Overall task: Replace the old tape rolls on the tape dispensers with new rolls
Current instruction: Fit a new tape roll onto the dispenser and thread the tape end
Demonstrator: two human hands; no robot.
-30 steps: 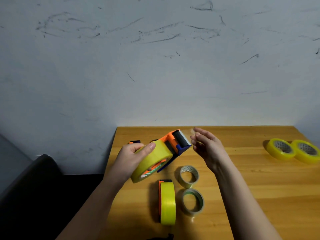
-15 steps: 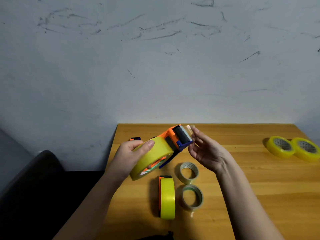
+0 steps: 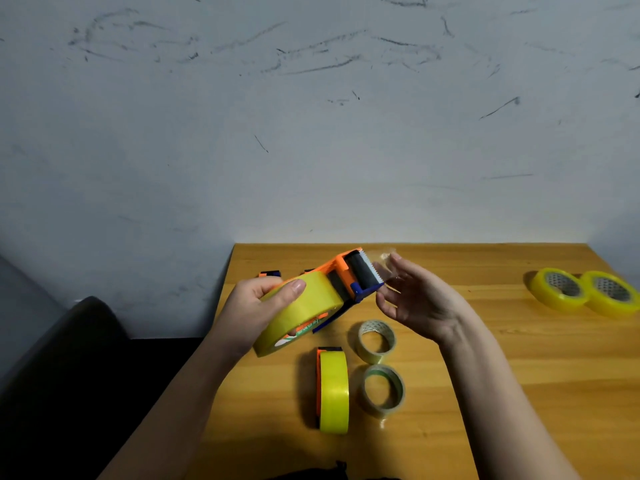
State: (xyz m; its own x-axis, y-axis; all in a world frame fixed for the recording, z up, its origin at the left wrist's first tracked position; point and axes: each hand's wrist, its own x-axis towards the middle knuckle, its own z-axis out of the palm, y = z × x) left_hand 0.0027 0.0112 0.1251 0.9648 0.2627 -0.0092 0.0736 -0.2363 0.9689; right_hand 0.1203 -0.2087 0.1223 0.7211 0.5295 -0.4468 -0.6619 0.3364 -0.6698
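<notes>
My left hand grips a full yellow tape roll mounted on an orange and blue tape dispenser, held tilted above the wooden table. My right hand hovers just right of the dispenser's black roller, fingers relaxed, thumb apart from them. A clear tape end shows at its fingertips. A second dispenser with a yellow roll lies on the table below. Two nearly used-up rolls lie beside it. Two fresh yellow rolls sit far right.
Part of another dispenser shows behind my left hand. The table stands against a scuffed white wall. A dark chair back is off the table's left edge, and a dark object pokes in at the bottom.
My right hand has dropped from the top of the roller to its right side and its fingers have spread apart. My left hand has tipped the dispenser's head up a little.
</notes>
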